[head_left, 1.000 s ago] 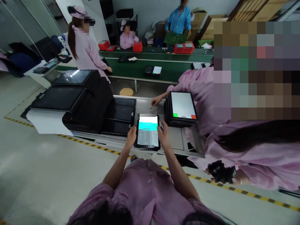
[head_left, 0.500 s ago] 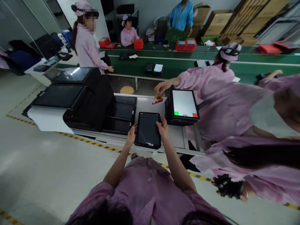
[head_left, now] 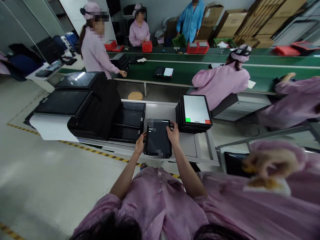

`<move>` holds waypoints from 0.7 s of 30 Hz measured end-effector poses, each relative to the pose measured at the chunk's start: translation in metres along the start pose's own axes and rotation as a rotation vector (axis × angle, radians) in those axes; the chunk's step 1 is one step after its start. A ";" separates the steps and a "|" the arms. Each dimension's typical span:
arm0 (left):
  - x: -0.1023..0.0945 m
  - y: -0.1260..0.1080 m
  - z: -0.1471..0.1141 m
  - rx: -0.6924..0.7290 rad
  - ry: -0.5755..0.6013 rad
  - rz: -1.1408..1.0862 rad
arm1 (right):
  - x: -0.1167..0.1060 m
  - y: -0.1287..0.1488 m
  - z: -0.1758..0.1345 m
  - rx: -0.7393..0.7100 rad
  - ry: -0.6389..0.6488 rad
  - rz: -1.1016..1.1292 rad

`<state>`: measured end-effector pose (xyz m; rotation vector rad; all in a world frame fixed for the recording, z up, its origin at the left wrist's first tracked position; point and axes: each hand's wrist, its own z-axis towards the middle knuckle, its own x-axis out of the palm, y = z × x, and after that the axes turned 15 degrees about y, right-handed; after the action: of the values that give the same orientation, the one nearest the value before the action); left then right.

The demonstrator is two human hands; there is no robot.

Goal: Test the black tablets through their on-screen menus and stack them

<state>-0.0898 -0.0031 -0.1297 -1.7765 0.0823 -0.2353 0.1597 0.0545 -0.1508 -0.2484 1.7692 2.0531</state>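
Between my two hands is a black tablet [head_left: 158,140] with a dark screen, held near the front edge of the pale cart top [head_left: 161,110]. My left hand [head_left: 140,143] grips its left edge, fingers partly hidden beneath. On the opposite edge my right hand [head_left: 173,133] is closed, its thumb lying over the border. Just beyond my right hand rises a stack of tablets [head_left: 196,110]; the top one shows a lit white screen with a green and a red corner. Dark tablets [head_left: 128,120] lie side by side to the left of my left hand.
Tall piles of black tablets [head_left: 65,101] fill the cart's left end, over a white sheet [head_left: 52,128]. At right, a co-worker's hand [head_left: 275,163] is close by. Behind the cart run a stool [head_left: 135,96] and a green conveyor [head_left: 147,70] with other people around it.
The co-worker at right has drawn a hand with a small packet back from over the cart and now stands nearer my right side. My hands and the tablet barely move.
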 end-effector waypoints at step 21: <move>-0.005 0.005 -0.001 0.005 0.075 -0.101 | -0.006 0.014 -0.038 0.030 0.053 0.239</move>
<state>-0.0945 -0.0045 -0.1352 -1.7685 0.0453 -0.3750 0.1543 0.0149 -0.1420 -0.0863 1.9413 2.1981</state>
